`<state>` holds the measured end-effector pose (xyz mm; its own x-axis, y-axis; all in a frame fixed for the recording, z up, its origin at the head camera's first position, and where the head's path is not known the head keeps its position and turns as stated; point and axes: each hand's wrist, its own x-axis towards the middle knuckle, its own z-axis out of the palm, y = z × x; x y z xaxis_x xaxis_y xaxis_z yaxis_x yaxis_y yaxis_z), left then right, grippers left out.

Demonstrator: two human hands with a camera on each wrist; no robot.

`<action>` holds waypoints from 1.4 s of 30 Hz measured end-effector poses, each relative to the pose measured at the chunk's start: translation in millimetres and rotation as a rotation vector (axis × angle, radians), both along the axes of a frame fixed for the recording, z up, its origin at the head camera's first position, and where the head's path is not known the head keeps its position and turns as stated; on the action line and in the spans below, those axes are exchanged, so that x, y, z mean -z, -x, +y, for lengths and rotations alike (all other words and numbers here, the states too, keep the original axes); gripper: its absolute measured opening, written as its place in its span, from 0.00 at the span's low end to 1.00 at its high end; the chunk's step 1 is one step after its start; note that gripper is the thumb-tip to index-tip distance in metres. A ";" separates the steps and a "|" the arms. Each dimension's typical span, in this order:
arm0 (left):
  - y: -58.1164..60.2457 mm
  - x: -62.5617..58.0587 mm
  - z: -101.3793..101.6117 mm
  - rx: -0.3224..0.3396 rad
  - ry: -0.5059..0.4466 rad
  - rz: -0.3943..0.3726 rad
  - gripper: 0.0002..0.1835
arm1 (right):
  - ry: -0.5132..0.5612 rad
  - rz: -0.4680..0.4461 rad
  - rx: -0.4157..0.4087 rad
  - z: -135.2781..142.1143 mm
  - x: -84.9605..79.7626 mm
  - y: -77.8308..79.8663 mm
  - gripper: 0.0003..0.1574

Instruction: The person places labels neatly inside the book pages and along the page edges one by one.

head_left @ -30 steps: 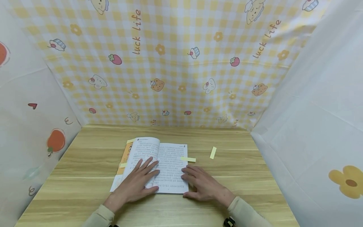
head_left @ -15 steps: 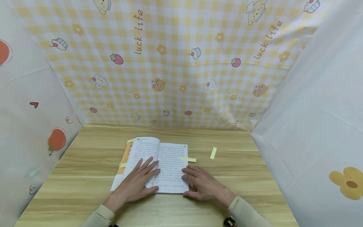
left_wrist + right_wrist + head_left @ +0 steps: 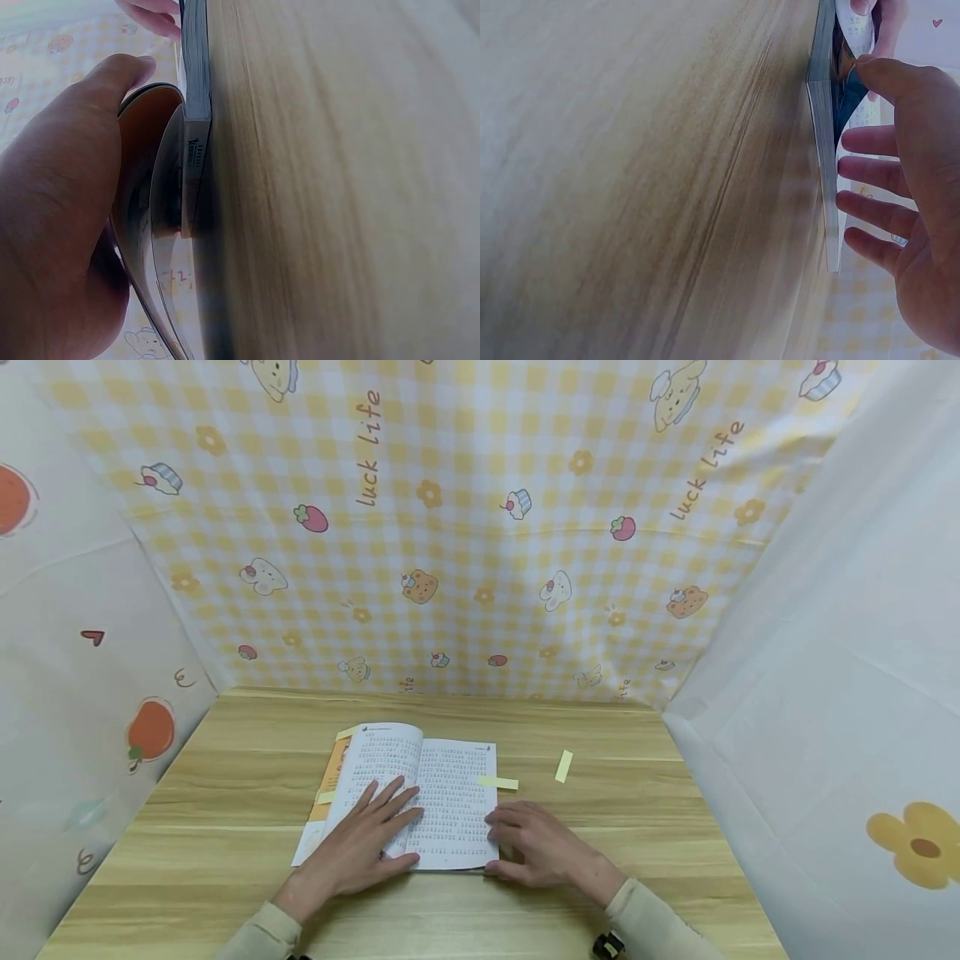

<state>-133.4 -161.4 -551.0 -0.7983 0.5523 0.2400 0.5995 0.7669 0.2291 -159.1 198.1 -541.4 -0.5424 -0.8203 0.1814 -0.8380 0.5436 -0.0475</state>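
An open book (image 3: pixel 453 827) with printed pages lies on the wooden table. My left hand (image 3: pixel 360 843) rests spread over its raised left-hand pages, fingertips near the spine. In the left wrist view those pages (image 3: pixel 139 157) arch up beside my left thumb. My right hand (image 3: pixel 536 847) is at the book's right edge, its fingertips on the margin and its thumb at the lower corner. The right wrist view shows the thumb (image 3: pixel 885 75) against a lifted page corner (image 3: pixel 853 97), with the other fingers apart. A pale yellow paper strip (image 3: pixel 498 782) sticks out from the right page.
Another yellow strip (image 3: pixel 564 766) lies on the table (image 3: pixel 615 810) to the right of the book. Yellow tabs (image 3: pixel 327 797) and an orange page (image 3: pixel 335 768) show at the book's left. A checked curtain (image 3: pixel 450 543) hangs behind, with white cloth (image 3: pixel 825 693) at the sides.
My right hand has drawn slightly to the right and its fingers bend more, and the page's lower right corner has risen. My left hand stays in place.
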 end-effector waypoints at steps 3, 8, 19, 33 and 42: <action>0.1 0.6 -0.4 0.002 0.002 0.008 0.37 | 0.022 0.031 -0.018 0.7 2.0 0.6 0.24; 0.2 1.7 -0.6 0.008 0.000 0.013 0.37 | 0.081 0.111 -0.060 1.4 5.7 1.8 0.20; 0.5 2.6 -1.2 0.008 -0.007 0.009 0.38 | 0.146 0.190 -0.066 1.1 8.0 3.3 0.16; 0.7 1.3 -1.0 0.012 -0.007 0.008 0.40 | 0.200 0.212 -0.046 -2.8 8.5 1.3 0.17; 1.4 -0.6 -0.4 0.013 -0.017 0.000 0.41 | 0.273 0.263 -0.066 -4.5 8.5 2.0 0.17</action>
